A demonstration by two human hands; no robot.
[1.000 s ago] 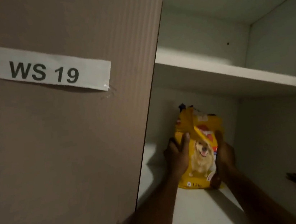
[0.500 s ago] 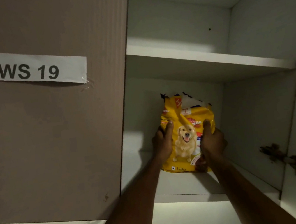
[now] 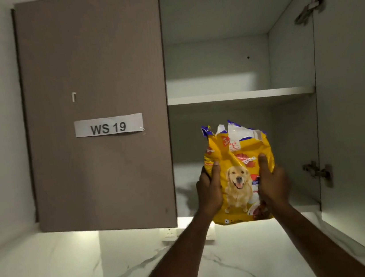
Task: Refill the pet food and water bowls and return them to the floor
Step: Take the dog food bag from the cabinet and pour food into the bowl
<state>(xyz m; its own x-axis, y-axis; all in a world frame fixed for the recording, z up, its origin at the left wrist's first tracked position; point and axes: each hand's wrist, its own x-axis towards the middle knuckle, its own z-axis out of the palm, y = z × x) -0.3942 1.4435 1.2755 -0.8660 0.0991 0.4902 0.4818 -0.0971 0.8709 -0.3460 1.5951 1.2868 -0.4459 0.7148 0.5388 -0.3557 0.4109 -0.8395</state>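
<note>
A yellow dog food bag [image 3: 237, 177] with a golden dog printed on it and a torn-open top is held upright in front of the open wall cabinet's lower compartment. My left hand [image 3: 209, 188] grips its left side with the thumb across the front. My right hand [image 3: 272, 182] grips its right side the same way. The bag's bottom edge hangs below the cabinet floor, clear of the shelf. No pet bowls are in view.
The closed brown left cabinet door [image 3: 98, 103] carries a "WS 19" label. The right door [image 3: 356, 92] stands open with two hinges. A white shelf [image 3: 241, 95] divides the cabinet. Below are a marble wall and a wall socket [image 3: 169, 233].
Both hands have drawn the bag out of the lower compartment toward me and downward. My view has pulled back, showing the whole cabinet.
</note>
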